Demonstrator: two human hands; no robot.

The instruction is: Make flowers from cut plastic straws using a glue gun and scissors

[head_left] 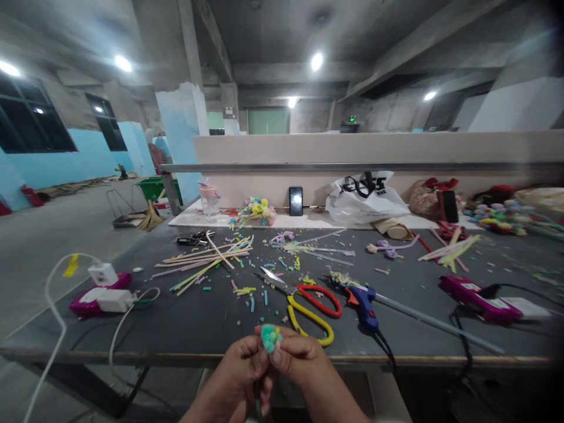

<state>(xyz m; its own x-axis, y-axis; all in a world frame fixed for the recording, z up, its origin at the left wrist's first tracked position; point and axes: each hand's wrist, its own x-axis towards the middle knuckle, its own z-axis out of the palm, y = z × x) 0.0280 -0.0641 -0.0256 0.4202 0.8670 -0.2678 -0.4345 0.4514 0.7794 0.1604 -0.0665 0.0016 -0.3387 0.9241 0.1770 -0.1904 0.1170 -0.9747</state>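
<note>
Low in the middle, at the table's front edge, my left hand (244,367) and my right hand (302,358) meet around a small pipe cleaner flower (269,338). It is teal with a bit of yellow, and the fingertips of both hands pinch it. A thin green stem seems to hang below it, partly hidden by my left fingers. Just beyond my right hand lie scissors (304,296) with one red and one yellow handle, blades spread. Right of these rests a blue glue gun (363,305), a long clear glue stick (436,322) stretching out behind it.
Pipe cleaners (207,258) and cut scraps litter the dark table (176,326). Purple power strips (480,299) with cables sit at both sides. Along the back stand a phone (296,201), a white bag (365,202), a cup (209,200) and a colourful flower bunch (255,212).
</note>
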